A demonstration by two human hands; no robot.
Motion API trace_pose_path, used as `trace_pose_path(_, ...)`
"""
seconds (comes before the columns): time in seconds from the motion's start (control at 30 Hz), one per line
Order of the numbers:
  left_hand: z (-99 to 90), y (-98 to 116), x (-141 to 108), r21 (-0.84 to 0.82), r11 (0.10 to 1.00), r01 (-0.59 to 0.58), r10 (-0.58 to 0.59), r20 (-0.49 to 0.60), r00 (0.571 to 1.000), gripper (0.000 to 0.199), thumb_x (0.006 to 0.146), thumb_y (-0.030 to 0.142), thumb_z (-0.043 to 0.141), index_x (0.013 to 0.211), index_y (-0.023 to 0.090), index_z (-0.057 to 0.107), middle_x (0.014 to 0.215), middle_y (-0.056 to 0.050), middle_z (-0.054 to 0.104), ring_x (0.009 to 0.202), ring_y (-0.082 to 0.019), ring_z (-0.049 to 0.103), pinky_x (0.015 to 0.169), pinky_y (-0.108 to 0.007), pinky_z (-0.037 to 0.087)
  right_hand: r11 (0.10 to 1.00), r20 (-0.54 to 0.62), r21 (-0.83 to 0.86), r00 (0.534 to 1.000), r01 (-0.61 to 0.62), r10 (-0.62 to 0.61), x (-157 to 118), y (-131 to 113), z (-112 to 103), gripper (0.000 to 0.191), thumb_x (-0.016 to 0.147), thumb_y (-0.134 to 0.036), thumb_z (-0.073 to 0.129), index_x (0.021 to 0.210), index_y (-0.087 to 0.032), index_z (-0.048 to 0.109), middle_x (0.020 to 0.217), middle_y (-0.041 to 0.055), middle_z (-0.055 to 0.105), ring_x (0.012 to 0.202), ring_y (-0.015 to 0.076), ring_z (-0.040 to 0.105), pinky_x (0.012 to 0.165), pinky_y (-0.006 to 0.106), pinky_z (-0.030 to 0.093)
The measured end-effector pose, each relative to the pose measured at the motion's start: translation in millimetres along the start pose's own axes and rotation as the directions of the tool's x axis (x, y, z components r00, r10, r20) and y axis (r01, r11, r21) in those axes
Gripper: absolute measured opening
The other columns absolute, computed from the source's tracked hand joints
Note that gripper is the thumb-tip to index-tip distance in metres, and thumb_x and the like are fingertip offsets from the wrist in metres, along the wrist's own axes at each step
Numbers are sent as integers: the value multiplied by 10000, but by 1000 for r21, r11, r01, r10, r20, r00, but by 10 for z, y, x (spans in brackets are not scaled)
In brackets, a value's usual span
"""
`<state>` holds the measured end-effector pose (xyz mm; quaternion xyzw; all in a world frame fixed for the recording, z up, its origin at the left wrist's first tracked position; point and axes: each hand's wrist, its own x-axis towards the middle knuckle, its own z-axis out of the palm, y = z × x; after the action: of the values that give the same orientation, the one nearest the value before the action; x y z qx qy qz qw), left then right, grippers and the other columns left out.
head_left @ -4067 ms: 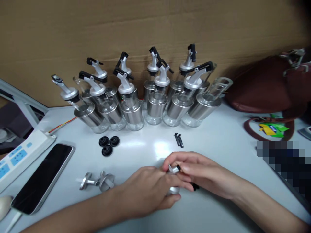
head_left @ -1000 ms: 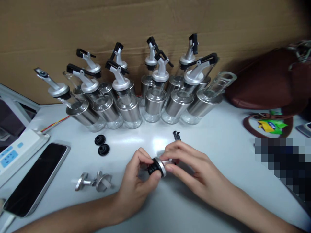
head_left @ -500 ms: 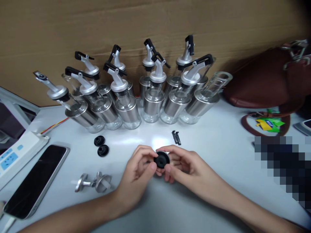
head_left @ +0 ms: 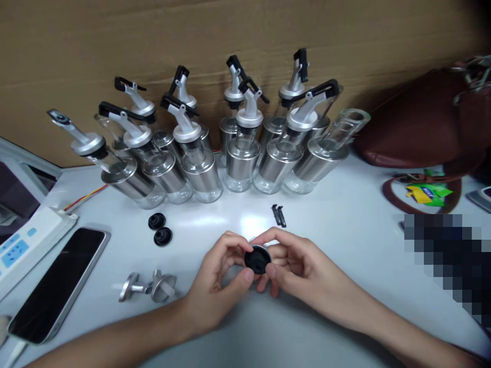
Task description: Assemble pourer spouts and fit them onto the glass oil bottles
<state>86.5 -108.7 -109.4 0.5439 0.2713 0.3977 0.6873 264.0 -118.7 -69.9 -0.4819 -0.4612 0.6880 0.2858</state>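
Observation:
Between my two hands is a round bottle pourer top (head_left: 258,259), its black stopper side facing me and a thin silver rim at the upper edge. The fingertips and thumb of my left hand (head_left: 226,273) pinch its left side. On its right side, my right hand (head_left: 297,260) grips it the same way, with the lower fingers curled underneath. Two black rubber stoppers (head_left: 163,236) lie on the table to the left. Closer to my left forearm rest two silver pourer spouts (head_left: 148,287). Beyond my right hand are two small black levers (head_left: 279,215).
Several glass bottles (head_left: 205,176) with steel bands stand along the cardboard wall (head_left: 245,30), most topped with pourers. A phone (head_left: 57,286) and a power strip (head_left: 26,245) lie left. On the right are a brown bag (head_left: 414,122) and a green-yellow packet (head_left: 427,194).
The pourer top has shifted slightly down and right in my hands and tilted, showing more of its silver rim. Both hands keep their hold. Things on the table stay where they were.

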Motion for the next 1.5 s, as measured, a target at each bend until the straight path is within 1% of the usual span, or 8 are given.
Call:
trace_pose_path(0.3,29,27,5,195,981,-24,25,-2,1000,345,739,-18,513,923,257,418,896,28,409,828,-106,435,774,-210,382,989,8,-146,999,36,-35,0,60,43,224,709,-158,514,923,-196,462,714,-17,592,534,84,451,512,211,332)
trace_pose_path(0.53,30,6,-32,259,966,-24,16,32,999,353,681,-14,445,827,252,264,866,30,374,776,-117,387,707,-224,345,961,17,-271,999,51,-49,-22,51,75,175,707,-137,485,852,-212,424,623,-64,505,466,69,378,436,186,266)
trace_pose_path(0.8,41,32,-53,329,942,-59,42,59,997,331,702,-9,446,798,247,260,849,29,380,750,-122,395,664,-224,344,916,-26,-390,994,89,-108,-55,71,89,156,679,-139,477,814,-212,448,516,-104,349,431,73,282,405,192,232)
trace_pose_path(0.93,40,1,-53,259,962,-89,97,-17,995,351,724,-18,497,841,251,305,881,26,408,766,-113,413,694,-207,375,931,-4,-339,989,136,-146,-59,62,77,157,718,-124,484,845,-212,458,589,-78,465,454,71,335,414,181,256)
trace_pose_path(1.03,40,-28,-34,217,968,-126,152,-109,982,351,768,-3,535,915,261,357,942,15,442,831,-112,459,773,-217,403,890,-21,-389,964,237,-265,-48,54,36,202,766,-138,564,946,-213,509,713,-44,576,530,84,429,474,182,337)
trace_pose_path(1.17,46,-39,-18,229,962,-147,191,-186,964,321,819,7,539,956,268,411,993,12,462,831,-101,477,802,-217,415,725,-85,-559,842,402,-533,-20,70,-31,213,780,-175,699,950,-214,578,877,2,634,647,102,526,567,192,422)
trace_pose_path(1.3,36,-29,-26,222,969,-106,142,-155,978,330,860,53,541,1060,304,461,1044,10,466,917,-107,500,842,-212,427,650,-106,-601,760,465,-642,-18,84,-42,147,807,-143,674,897,-201,575,890,22,674,689,118,611,604,194,485)
trace_pose_path(1.5,-17,4,-17,309,948,-72,96,-63,993,374,878,140,592,1178,351,522,1123,-10,486,1057,-151,491,924,-250,423,698,-155,-597,797,395,-584,-44,59,-39,85,820,-182,657,849,-213,583,897,44,735,840,203,706,687,259,564)
